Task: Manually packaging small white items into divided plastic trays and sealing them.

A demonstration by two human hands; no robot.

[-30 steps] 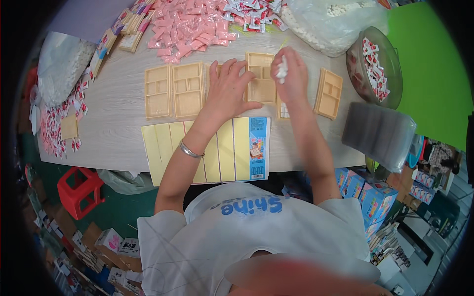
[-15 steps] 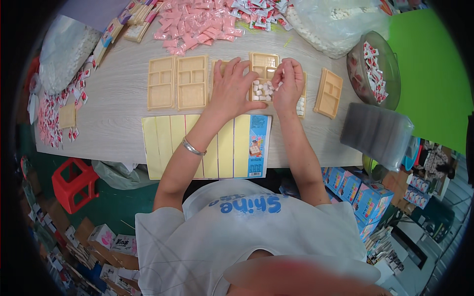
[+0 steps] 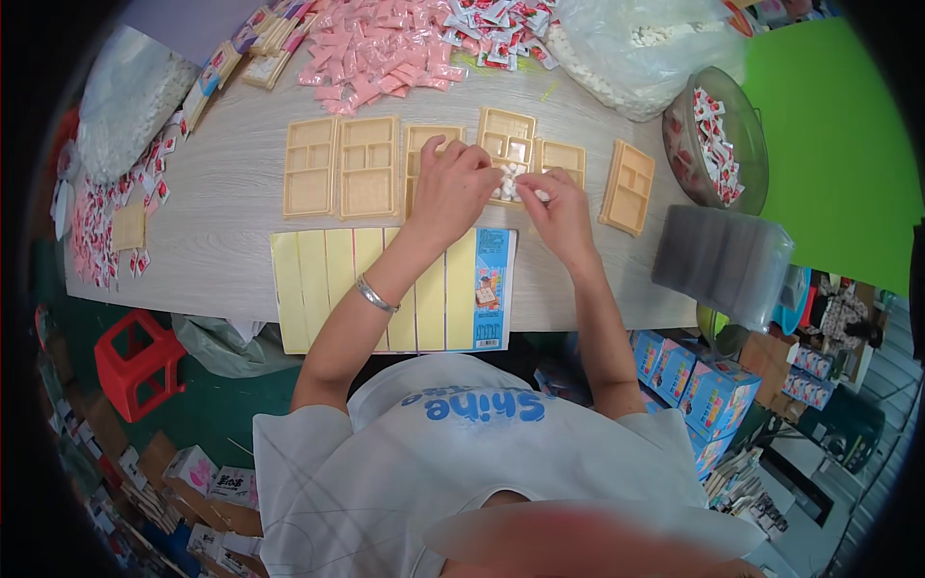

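Note:
A beige compartment tray (image 3: 508,123) lies in front of me with small white marshmallow-like pieces (image 3: 509,181) in its near compartment. My left hand (image 3: 450,191) is at this tray's left side, fingers bent and apart, the tips beside the white pieces; it partly covers another beige tray (image 3: 416,144). From the right, my right hand (image 3: 561,214) reaches in with thumb and finger pinched at the white pieces, and one white piece shows under its fingers. Behind this hand, a further beige tray (image 3: 562,156) is partly hidden.
Two beige trays (image 3: 369,193) lie left, another tray (image 3: 628,188) right. A yellow-and-blue printed sheet (image 3: 308,279) lies nearer me. Pink packets (image 3: 371,48), a bag of white pieces (image 3: 617,58), a bowl of sachets (image 3: 761,144) and a grey plastic box (image 3: 723,260) stand around.
My right hand has lowered toward the tray and opened slightly from its raised pinch. The left fingers have bent in closer to the white pieces. The view has shifted slightly.

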